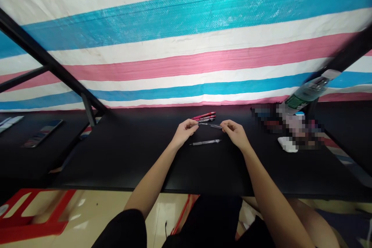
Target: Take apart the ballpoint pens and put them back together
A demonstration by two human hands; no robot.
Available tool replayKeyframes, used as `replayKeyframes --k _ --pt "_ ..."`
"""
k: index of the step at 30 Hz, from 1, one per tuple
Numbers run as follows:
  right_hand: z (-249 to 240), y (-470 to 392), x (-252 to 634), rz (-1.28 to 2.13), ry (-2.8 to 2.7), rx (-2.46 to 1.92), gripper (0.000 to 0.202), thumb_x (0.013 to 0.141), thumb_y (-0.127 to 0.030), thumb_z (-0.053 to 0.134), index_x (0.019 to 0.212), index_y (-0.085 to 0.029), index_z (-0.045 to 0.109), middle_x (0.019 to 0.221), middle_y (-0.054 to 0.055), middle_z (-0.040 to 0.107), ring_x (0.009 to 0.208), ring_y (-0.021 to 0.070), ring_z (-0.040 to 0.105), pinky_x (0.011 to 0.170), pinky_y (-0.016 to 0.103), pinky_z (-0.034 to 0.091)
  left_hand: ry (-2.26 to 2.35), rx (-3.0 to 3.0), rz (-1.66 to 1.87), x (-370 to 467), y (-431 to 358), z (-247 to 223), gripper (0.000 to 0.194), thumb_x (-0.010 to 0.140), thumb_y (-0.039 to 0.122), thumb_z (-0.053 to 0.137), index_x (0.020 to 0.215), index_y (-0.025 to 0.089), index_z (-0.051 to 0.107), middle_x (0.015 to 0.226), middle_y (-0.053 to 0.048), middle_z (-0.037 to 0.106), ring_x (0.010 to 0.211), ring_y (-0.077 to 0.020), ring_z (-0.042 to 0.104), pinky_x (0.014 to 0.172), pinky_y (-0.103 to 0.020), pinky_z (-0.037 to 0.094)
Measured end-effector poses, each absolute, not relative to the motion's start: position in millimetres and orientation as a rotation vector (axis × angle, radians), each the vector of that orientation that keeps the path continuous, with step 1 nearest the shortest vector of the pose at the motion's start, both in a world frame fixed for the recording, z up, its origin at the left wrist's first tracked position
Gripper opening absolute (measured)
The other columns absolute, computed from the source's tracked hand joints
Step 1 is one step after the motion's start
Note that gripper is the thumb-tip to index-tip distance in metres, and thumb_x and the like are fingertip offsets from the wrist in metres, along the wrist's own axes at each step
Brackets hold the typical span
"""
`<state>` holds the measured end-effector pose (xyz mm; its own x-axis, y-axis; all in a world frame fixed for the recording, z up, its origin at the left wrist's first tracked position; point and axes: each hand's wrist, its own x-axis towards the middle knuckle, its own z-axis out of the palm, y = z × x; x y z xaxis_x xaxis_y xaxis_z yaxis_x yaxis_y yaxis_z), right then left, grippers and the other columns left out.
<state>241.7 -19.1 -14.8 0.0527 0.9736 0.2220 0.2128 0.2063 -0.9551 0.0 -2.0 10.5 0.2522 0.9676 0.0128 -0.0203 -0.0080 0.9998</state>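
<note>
Head camera has both my hands out over the black tabletop (130, 155), so call the gap between them the middle of the clock, noon pointing away from me. My left hand (186, 128) is at 9, fingers curled in and tips pinched on one end of a thin pen part (204, 124). My right hand (231, 129) is at 3, same deal: mostly closed, thumb and fingertips nipping a clear pen part (215, 126). The two bits point at each other right in the middle, but they're so small I honestly can't tell if they're touching or apart.

Just past them at 12 there's a little bunch of red pens (206, 116), lying near my left fingertips. At 6, on my side, a clear pen (205, 142) lies flat, pretty much crosswise to me.

Further out, a clear bottle with a green label (305, 95) is between 2 and 3, leaning in view, next to some pixelated clutter. A small white thing (287, 144) sits between 3 and 4. Way over at 9 a phone (43, 133) lies on the neighboring table, and a red stool (58, 226) is down at 8.
</note>
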Motion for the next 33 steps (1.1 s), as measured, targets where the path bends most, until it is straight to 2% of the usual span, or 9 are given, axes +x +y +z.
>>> replayKeyframes --k 6,11,15,18,23,26,30,33 --pt "-11.7 -21.1 239.1 0.937 -1.343 -1.197 0.028 0.076 -0.047 0.072 0.076 -0.020 0.067 0.066 0.000 0.059 0.063 0.0143 0.053 0.061 0.029 0.044 1.041 1.382 1.004 1.8 -1.3 5.5 0.032 0.077 0.044 0.069 0.088 0.014 0.065 0.061 0.004 0.046 0.053 -0.0073 0.040 0.053 -0.023 0.030" --pt "-13.1 -20.4 236.4 1.082 -1.172 -1.038 0.027 0.072 -0.046 0.077 0.080 -0.021 0.071 0.068 0.001 0.064 0.062 0.0147 0.055 0.062 0.031 0.048 0.992 1.344 0.967 5.2 0.3 -1.3 0.034 0.085 0.049 0.058 0.089 0.015 0.062 0.056 0.006 0.040 0.049 -0.0082 0.038 0.050 -0.024 0.031" --pt "-14.5 -20.5 237.3 1.213 -1.078 -0.925 0.029 0.077 -0.047 0.074 0.091 -0.022 0.075 0.080 0.004 0.070 0.072 0.0165 0.061 0.070 0.033 0.052 0.956 1.322 0.960 4.0 0.6 -0.3 0.032 0.086 0.045 0.057 0.092 0.015 0.062 0.060 0.004 0.046 0.050 -0.0079 0.043 0.052 -0.023 0.034" --pt "-16.3 -20.7 238.1 1.220 -1.096 -0.923 0.031 0.078 -0.048 0.073 0.093 -0.021 0.076 0.081 0.005 0.071 0.072 0.0166 0.062 0.071 0.033 0.052 0.941 1.346 0.930 2.3 -0.8 2.5 0.029 0.082 0.041 0.062 0.094 0.014 0.062 0.066 0.002 0.053 0.054 -0.0082 0.047 0.055 -0.023 0.038" --pt "-12.8 -24.3 237.1 1.110 -1.379 -1.092 0.036 0.082 -0.051 0.066 0.097 -0.020 0.078 0.073 0.003 0.066 0.064 0.0143 0.054 0.062 0.030 0.047 0.950 1.447 0.819 2.1 -4.9 7.0 0.031 0.075 0.037 0.070 0.096 0.013 0.069 0.075 -0.003 0.062 0.059 -0.0099 0.051 0.056 -0.023 0.041" --pt "-6.9 -27.3 236.1 1.025 -1.528 -1.156 0.037 0.082 -0.051 0.064 0.101 -0.022 0.077 0.073 0.002 0.064 0.068 0.0160 0.055 0.066 0.031 0.047 0.984 1.499 0.776 2.3 -5.5 7.5 0.031 0.077 0.038 0.068 0.096 0.013 0.073 0.075 -0.005 0.065 0.062 -0.0119 0.053 0.055 -0.023 0.040" --pt "-6.9 -25.7 238.8 0.916 -1.450 -1.177 0.041 0.084 -0.051 0.061 0.109 -0.021 0.072 0.075 0.002 0.062 0.070 0.0165 0.056 0.068 0.033 0.049 1.015 1.463 0.860 3.0 -2.6 3.7 0.033 0.079 0.040 0.066 0.096 0.013 0.073 0.078 -0.007 0.068 0.059 -0.0108 0.051 0.055 -0.024 0.041" --pt "-14.7 -20.6 244.3 0.686 -1.436 -1.253 0.036 0.088 -0.047 0.055 0.106 -0.020 0.071 0.078 0.004 0.061 0.070 0.0172 0.054 0.069 0.034 0.048 0.987 1.401 0.930 4.4 -0.4 1.0 0.037 0.082 0.046 0.063 0.095 0.013 0.071 0.078 -0.007 0.067 0.060 -0.0110 0.053 0.054 -0.024 0.041"
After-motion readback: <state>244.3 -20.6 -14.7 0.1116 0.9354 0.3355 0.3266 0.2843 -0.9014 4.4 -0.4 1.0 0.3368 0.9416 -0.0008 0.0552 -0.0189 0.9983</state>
